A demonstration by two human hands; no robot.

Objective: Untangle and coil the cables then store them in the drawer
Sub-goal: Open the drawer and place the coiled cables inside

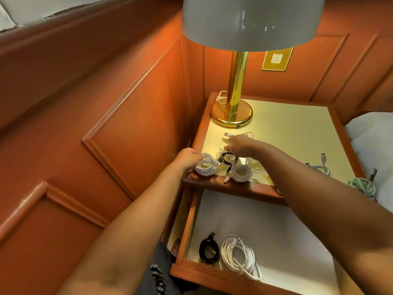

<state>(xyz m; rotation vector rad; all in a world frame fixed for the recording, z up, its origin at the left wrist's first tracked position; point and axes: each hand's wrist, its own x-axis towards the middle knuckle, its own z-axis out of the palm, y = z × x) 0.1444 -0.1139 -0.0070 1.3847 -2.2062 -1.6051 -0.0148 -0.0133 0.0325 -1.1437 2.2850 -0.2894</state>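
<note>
L hand (188, 157) grips white coil (205, 165) at counter (297, 133) front edge, prob. to drop it into open drawer (276, 226) w/ black coil (209, 250) + white one (239, 255). R hand (240, 146), fingers spread, reaches over remaining coils; blurry, contact unclear.

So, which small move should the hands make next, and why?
Probably the left hand should lift the coiled white cable it grips at the nightstand's front left corner and lower it into the open wooden drawer, beside the black coil and white coil already there.
</note>
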